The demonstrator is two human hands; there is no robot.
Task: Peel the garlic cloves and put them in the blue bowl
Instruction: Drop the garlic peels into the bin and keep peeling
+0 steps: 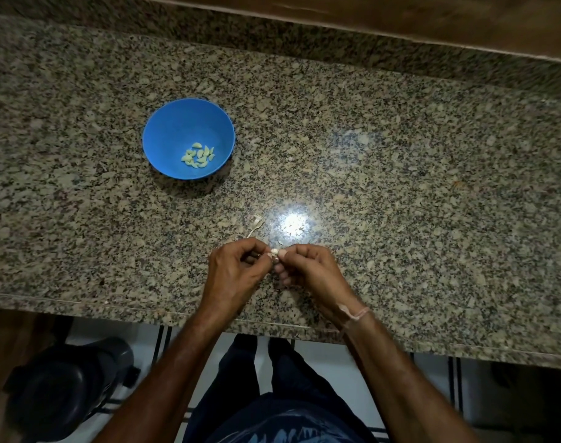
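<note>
Garlic clove point(274, 251), part of its papery skin seemingly on, sits pinched between the fingertips of the left hand point(237, 270) and the right hand point(308, 270), both curled tight on it just above the near part of the granite counter point(400, 187), so peeling looks mid-way for this one. A little beyond lie loose skin scraps point(256, 226), and farther off to the left the blue bowl point(164, 135) already holds a small heap of peeled cloves point(198, 156); no unpeeled cloves show elsewhere.
</note>
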